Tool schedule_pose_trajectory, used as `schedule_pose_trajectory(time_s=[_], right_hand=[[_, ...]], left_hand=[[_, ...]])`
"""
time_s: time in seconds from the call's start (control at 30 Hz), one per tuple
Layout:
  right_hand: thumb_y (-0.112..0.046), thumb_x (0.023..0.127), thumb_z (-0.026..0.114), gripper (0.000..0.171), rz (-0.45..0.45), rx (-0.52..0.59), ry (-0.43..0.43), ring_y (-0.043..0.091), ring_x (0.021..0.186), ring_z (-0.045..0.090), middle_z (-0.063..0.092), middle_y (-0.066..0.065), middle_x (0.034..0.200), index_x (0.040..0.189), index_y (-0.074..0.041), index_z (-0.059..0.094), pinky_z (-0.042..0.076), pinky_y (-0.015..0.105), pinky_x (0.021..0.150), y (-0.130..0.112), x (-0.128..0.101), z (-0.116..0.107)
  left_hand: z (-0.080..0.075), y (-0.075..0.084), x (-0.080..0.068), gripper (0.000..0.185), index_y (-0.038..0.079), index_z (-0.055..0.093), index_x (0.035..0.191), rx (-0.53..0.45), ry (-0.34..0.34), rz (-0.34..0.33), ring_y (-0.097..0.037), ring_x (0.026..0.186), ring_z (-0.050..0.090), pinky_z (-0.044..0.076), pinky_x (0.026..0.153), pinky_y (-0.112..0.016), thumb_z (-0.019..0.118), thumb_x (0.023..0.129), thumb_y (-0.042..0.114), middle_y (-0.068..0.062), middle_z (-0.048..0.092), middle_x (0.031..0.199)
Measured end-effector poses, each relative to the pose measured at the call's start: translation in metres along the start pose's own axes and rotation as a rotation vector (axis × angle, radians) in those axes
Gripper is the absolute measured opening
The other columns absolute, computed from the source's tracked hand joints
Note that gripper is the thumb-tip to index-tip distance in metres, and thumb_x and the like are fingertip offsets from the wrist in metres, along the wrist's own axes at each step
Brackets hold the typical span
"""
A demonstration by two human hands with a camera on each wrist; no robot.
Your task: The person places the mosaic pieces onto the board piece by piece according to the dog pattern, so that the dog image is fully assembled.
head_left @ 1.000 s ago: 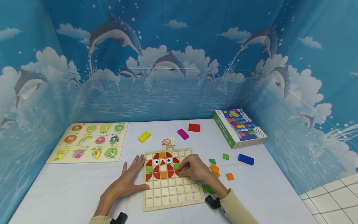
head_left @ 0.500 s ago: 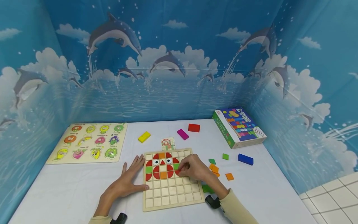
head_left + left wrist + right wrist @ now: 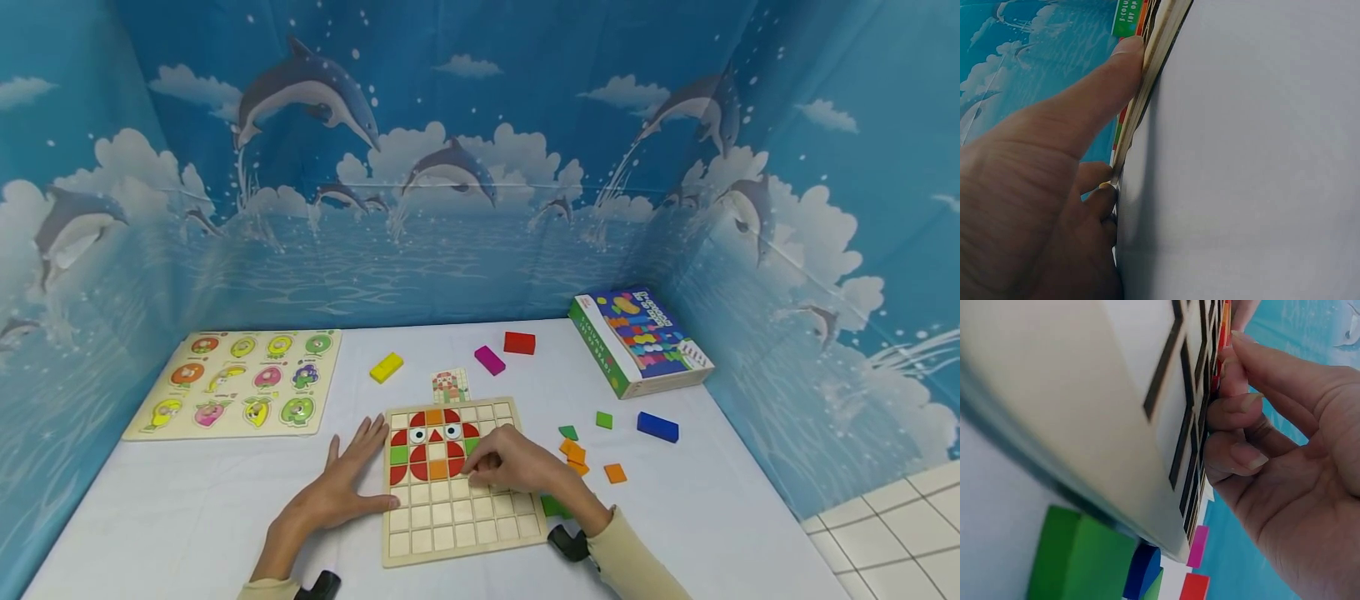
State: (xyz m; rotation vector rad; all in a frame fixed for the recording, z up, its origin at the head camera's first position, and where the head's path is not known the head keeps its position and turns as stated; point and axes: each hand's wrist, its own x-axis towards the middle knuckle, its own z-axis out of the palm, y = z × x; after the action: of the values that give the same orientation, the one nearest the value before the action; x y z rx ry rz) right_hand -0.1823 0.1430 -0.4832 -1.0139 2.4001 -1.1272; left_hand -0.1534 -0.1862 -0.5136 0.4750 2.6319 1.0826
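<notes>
Left hand (image 3: 341, 487): fingers extended and spread, nothing grasped. The fingertips lie at the upper left edge of the wooden grid board (image 3: 442, 533); the thumb touches the same edge lower down, as the left wrist view confirms.

Right hand (image 3: 517, 462): fingers curled, thumb and index fingertips drawn close together at the board surface. The tips are located just beside the lower right red tiles (image 3: 457, 459), below the right-hand green tile (image 3: 471, 444). Whether a tile is pinched between them cannot be determined; the fingers obscure that point in both the head and right wrist views.

The board lies flat on the white table (image 3: 187, 517), between the hands. A picture card (image 3: 450, 386) lies just beyond its far edge. Loose orange tiles (image 3: 576, 454) lie to the right, near the right forearm.
</notes>
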Motion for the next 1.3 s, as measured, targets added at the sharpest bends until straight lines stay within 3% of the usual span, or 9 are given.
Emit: schedule_pose_trajectory(time_s=[0.27,0.47,0.8,0.93,1.17,1.3], right_hand=[[-0.006,0.096,0.081,0.011,0.016,0.013,-0.014,0.002,0.068,0.055,0.074,-0.004,0.080,0.105,-0.008,0.087,0.048,0.016,0.061,0.003,-0.003,-0.005],[-0.009,0.095,0.084,0.009,0.002,0.012,0.028,0.005,0.071,0.057,0.071,-0.008,0.079,0.104,-0.009,0.086,0.052,0.019,0.065,0.015,-0.018,-0.031],[-0.012,0.089,0.090,0.023,0.177,-0.058,0.207,0.015,0.080,0.061,0.068,-0.002,0.086,0.111,-0.008,0.083,0.055,0.023,0.071,0.045,-0.072,-0.071],[-0.012,0.085,0.093,0.030,0.219,-0.083,0.256,0.020,0.082,0.061,0.070,0.003,0.091,0.112,-0.007,0.082,0.054,0.023,0.071,0.055,-0.089,-0.077],[-0.014,0.081,0.097,0.041,0.321,-0.056,0.267,0.023,0.085,0.058,0.067,0.003,0.094,0.117,-0.006,0.080,0.050,0.022,0.068,0.065,-0.101,-0.077],[-0.011,0.079,0.097,0.039,0.292,-0.085,0.277,0.021,0.084,0.057,0.066,0.001,0.092,0.115,-0.007,0.080,0.049,0.020,0.068,0.067,-0.100,-0.073]], left_hand=[[0.000,0.001,0.000,0.118,0.009,0.024,0.172,-0.001,0.005,0.007,-0.038,0.168,-0.002,-0.019,0.129,-0.065,0.094,0.083,0.040,-0.012,0.011,0.181],[0.001,0.000,0.000,0.118,0.009,0.024,0.172,-0.002,0.004,0.010,-0.037,0.168,-0.002,-0.019,0.130,-0.064,0.094,0.083,0.041,-0.012,0.011,0.181],[0.002,-0.002,0.002,0.119,0.009,0.022,0.173,0.014,0.001,0.022,-0.037,0.168,-0.002,-0.019,0.129,-0.065,0.093,0.083,0.042,-0.011,0.010,0.181],[0.002,-0.002,0.001,0.118,0.008,0.022,0.173,0.004,-0.006,0.032,-0.038,0.168,-0.002,-0.020,0.129,-0.065,0.093,0.084,0.042,-0.012,0.009,0.181],[0.003,-0.002,0.000,0.119,0.010,0.022,0.173,0.006,-0.005,0.012,-0.036,0.168,-0.003,-0.020,0.129,-0.065,0.093,0.084,0.042,-0.010,0.009,0.182],[0.002,-0.003,-0.001,0.119,0.011,0.021,0.173,0.010,-0.005,0.013,-0.036,0.168,-0.003,-0.020,0.129,-0.064,0.093,0.084,0.044,-0.010,0.009,0.182]])
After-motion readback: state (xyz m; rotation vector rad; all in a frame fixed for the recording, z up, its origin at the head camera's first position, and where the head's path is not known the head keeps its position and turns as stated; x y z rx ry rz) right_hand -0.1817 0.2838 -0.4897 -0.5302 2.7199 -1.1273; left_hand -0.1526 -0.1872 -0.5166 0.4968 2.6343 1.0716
